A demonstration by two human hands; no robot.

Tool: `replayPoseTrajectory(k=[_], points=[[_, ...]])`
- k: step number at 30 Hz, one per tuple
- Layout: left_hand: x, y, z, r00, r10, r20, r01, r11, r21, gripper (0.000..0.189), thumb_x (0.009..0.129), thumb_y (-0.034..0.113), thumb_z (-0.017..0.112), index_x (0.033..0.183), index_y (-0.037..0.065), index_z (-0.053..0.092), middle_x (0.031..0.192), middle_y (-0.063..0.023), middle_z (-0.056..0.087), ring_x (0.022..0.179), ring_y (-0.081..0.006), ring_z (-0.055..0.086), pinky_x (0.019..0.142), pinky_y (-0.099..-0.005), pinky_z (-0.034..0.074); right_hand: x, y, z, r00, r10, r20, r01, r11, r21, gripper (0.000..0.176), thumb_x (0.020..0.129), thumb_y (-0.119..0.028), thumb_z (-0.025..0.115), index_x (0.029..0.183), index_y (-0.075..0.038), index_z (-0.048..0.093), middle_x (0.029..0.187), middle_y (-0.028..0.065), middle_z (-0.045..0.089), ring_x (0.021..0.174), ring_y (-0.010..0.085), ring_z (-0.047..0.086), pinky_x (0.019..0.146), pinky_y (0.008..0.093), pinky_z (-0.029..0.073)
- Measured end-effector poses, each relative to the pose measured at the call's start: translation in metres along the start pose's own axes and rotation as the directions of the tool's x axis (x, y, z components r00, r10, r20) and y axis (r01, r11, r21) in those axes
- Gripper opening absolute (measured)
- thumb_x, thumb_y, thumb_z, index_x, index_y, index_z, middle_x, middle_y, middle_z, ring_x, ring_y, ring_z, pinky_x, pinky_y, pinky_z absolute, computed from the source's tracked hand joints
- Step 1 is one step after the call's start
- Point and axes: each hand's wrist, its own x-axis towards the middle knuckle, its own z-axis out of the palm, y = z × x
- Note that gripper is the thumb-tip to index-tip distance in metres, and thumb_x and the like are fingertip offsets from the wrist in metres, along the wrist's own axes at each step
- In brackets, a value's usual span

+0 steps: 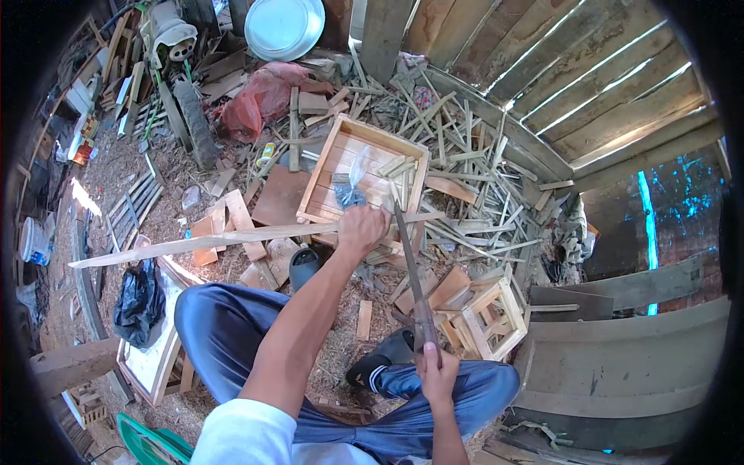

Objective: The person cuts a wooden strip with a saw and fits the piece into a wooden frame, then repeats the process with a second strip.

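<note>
My left hand (363, 231) is closed on a long, rough-edged wooden strip (201, 243), pressing it across the near rim of a shallow wooden box (320, 177). The strip reaches far out to the left and sticks out a little to the right of my fist. In my right hand (438, 372), near my right knee, is the handle of a handsaw with a long, dark, tapered blade (413, 271). The blade's narrow end crosses the strip just right of my left hand. Inside the box lie a clear plastic bag with bluish contents (349, 194) and short wood pieces (397, 168).
Thin wood offcuts (484, 182) are heaped right of the box. A small wooden frame (492, 316) stands near my right knee. A black plastic bag (141, 302) lies on a white panel at left. Behind are a red plastic bag (260, 101) and a pale round basin (284, 27).
</note>
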Motion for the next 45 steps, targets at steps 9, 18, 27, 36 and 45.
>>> replayPoseTrajectory(k=[9, 18, 27, 36, 45], points=[[0.0, 0.002, -0.015, 1.0, -0.004, -0.023, 0.004, 1.0, -0.011, 0.055, 0.093, 0.031, 0.042, 0.052, 0.003, 0.065, 0.056, -0.0218, 0.061, 0.052, -0.037, 0.063, 0.055, -0.045, 0.053, 0.123, -0.038, 0.077, 0.968, -0.197, -0.156, 0.183, 0.978, -0.095, 0.053, 0.095, -0.035, 0.057, 0.061, 0.004, 0.051, 0.048, 0.0069, 0.041, 0.046, 0.0143, 0.039, 0.047, 0.0382, 0.032], [-0.004, 0.004, -0.009, 0.999, -0.006, 0.054, 0.007, 1.0, -0.027, 0.053, 0.093, 0.031, 0.043, 0.054, 0.004, 0.066, 0.057, -0.021, 0.063, 0.051, -0.0362, 0.064, 0.053, -0.0444, 0.054, 0.121, 0.004, 0.074, 0.998, -0.066, -0.025, 0.068, 0.988, 0.14, 0.054, 0.098, -0.037, 0.052, 0.058, -0.002, 0.05, 0.048, 0.0005, 0.042, 0.047, 0.0107, 0.042, 0.046, 0.0328, 0.033], [-0.006, -0.005, 0.007, 0.972, 0.113, -0.206, -0.126, 0.991, -0.053, 0.051, 0.092, 0.027, 0.047, 0.047, 0.005, 0.059, 0.05, -0.0182, 0.058, 0.044, -0.0339, 0.059, 0.047, -0.0436, 0.05, 0.109, -0.006, 0.08, 0.997, -0.021, -0.079, 0.03, 0.993, 0.116, 0.054, 0.097, -0.04, 0.052, 0.057, -0.002, 0.054, 0.048, 0.0017, 0.048, 0.045, 0.0127, 0.048, 0.047, 0.0329, 0.037], [-0.003, 0.0, -0.001, 0.995, 0.009, -0.102, -0.017, 0.997, -0.076, 0.052, 0.092, 0.028, 0.047, 0.049, 0.004, 0.062, 0.049, -0.0185, 0.058, 0.042, -0.0333, 0.06, 0.045, -0.044, 0.05, 0.095, -0.049, 0.048, 0.998, -0.059, 0.027, 0.057, 0.996, 0.075, 0.053, 0.099, -0.038, 0.051, 0.056, -0.006, 0.05, 0.047, -0.0012, 0.046, 0.042, 0.0089, 0.046, 0.042, 0.0268, 0.035], [-0.004, -0.005, 0.004, 0.99, 0.006, -0.142, -0.017, 0.997, -0.077, 0.052, 0.092, 0.029, 0.047, 0.049, 0.004, 0.062, 0.05, -0.0192, 0.058, 0.044, -0.0343, 0.06, 0.047, -0.0444, 0.051, 0.021, -0.052, 0.023, 0.992, 0.107, -0.062, -0.111, 0.991, -0.077, 0.051, 0.096, -0.034, 0.056, 0.057, -0.001, 0.053, 0.047, 0.0001, 0.048, 0.042, 0.0111, 0.046, 0.044, 0.0316, 0.035]])
